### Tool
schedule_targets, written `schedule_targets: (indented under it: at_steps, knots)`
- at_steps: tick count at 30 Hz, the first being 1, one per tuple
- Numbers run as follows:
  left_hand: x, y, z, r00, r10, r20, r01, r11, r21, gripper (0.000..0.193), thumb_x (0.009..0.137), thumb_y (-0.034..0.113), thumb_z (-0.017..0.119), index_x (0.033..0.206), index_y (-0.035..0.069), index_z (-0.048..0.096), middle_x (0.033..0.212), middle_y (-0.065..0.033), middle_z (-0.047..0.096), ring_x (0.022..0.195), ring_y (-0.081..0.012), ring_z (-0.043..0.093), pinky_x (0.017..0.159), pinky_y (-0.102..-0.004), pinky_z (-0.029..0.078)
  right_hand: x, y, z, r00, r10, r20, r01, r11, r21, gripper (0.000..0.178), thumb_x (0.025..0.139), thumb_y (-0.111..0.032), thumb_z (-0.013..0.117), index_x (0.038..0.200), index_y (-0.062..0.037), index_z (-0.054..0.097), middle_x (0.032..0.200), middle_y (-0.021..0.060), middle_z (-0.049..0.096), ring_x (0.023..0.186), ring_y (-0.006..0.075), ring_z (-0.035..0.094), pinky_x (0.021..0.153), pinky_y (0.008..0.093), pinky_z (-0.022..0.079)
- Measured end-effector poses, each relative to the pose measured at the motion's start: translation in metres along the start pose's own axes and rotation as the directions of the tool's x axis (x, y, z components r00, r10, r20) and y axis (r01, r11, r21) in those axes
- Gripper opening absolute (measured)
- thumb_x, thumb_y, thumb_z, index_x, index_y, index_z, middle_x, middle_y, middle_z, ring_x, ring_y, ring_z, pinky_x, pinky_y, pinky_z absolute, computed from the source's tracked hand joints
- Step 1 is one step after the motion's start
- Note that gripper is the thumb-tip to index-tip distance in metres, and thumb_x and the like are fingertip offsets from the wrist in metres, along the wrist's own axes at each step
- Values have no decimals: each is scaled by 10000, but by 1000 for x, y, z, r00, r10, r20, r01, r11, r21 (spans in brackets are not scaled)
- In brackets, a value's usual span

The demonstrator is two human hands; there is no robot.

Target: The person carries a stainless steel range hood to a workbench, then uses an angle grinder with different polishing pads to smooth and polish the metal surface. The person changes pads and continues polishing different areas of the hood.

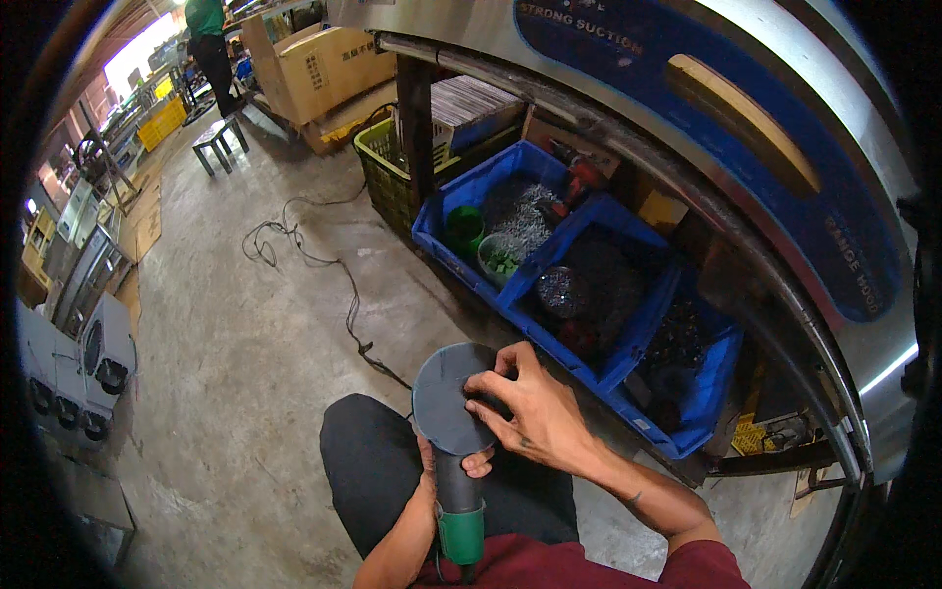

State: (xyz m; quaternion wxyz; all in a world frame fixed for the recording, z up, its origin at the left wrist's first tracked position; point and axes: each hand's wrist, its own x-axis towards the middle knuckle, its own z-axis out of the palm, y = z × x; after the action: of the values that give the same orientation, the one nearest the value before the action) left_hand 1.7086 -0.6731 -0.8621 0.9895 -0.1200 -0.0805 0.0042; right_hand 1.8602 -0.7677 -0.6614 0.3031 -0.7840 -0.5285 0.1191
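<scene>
In front of my lap is an angle grinder with a dark body and green rear end (pixel 461 535), its disc end pointing away from me. My left hand (pixel 429 473) is closed around the body just below the disc, with fingertips showing on the right side. A round, flat grey disc (pixel 444 401) faces up at the grinder's head. Over the right part of that disc, my right hand (pixel 525 401) has its fingers curled, thumb and fingertips close together near the middle. Whatever they pinch is too small or hidden to make out.
Blue bins (pixel 599 368) with small metal parts, cups and a red power drill (pixel 585 182) stand to the right under a metal-fronted unit (pixel 687 59). A black cable (pixel 350 294) crosses the floor. Farther off are a yellowish crate (pixel 385 182), a cardboard box (pixel 329 74), a stool (pixel 218 137) and a person (pixel 208 49).
</scene>
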Motion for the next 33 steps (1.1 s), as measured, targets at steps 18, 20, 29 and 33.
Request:
schedule_targets:
  at_steps: [18,20,29,33]
  knots:
    - [4,7,-12,997,-14,79,18,999,-51,906,805,631,845,1451,103,491,1131,-107,612,755,-229,586,659,-390,520,-1,-5,3,1000,16,-24,-14,996,85,390,1035,-328,655,1288,-36,600,1188,242,588,1069,413,655,895,489,565]
    - [2,8,-7,999,-25,27,25,1000,-6,907,787,623,862,1428,87,509,1088,-106,617,753,-228,589,652,-380,522,2,-5,-11,982,22,-187,20,976,218,427,1053,-328,638,1286,24,576,1184,267,591,1097,430,640,964,483,530]
    - [0,8,-22,997,62,54,-59,998,-38,860,793,598,865,1392,93,511,957,-97,605,761,-224,578,649,-370,506,-4,17,-22,1000,22,-2,-20,955,297,462,915,51,511,1374,14,555,1211,218,605,1133,372,618,1021,426,488]
    - [6,4,-1,998,54,-38,-54,998,-12,831,844,664,773,1425,135,502,1026,-127,633,721,-244,595,615,-385,526,-4,0,2,983,-174,-65,186,939,288,582,811,118,655,1378,1,594,1301,209,614,1269,411,604,1072,452,511]
